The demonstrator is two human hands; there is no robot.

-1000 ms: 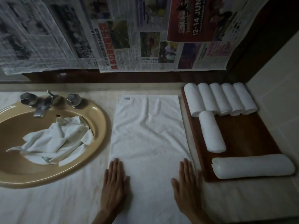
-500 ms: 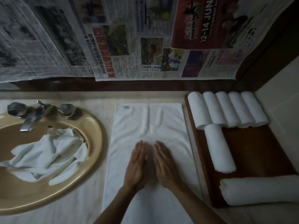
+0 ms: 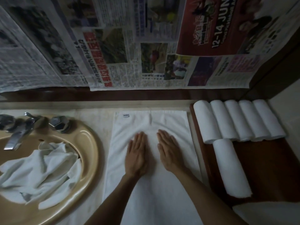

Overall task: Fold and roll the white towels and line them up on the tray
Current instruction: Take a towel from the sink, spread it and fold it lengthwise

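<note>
Straight, flat fingers (image 3: pixel 141 137) of the left hand (image 3: pixel 136 157) and right hand (image 3: pixel 169 153) press the spread towel (image 3: pixel 151 159) at centre frame, gripping nothing. They have slid up from its near edge, smoothing the soft terry flat on the pale bench (image 3: pixel 97 111), so folding likely comes next. Six firm rolled towels (image 3: pixel 240 120) sit on the dark wooden tray (image 3: pixel 267 168) at right; crumpled towels (image 3: pixel 37 172) fill the glossy tan sink (image 3: pixel 92 153) at left.
</note>
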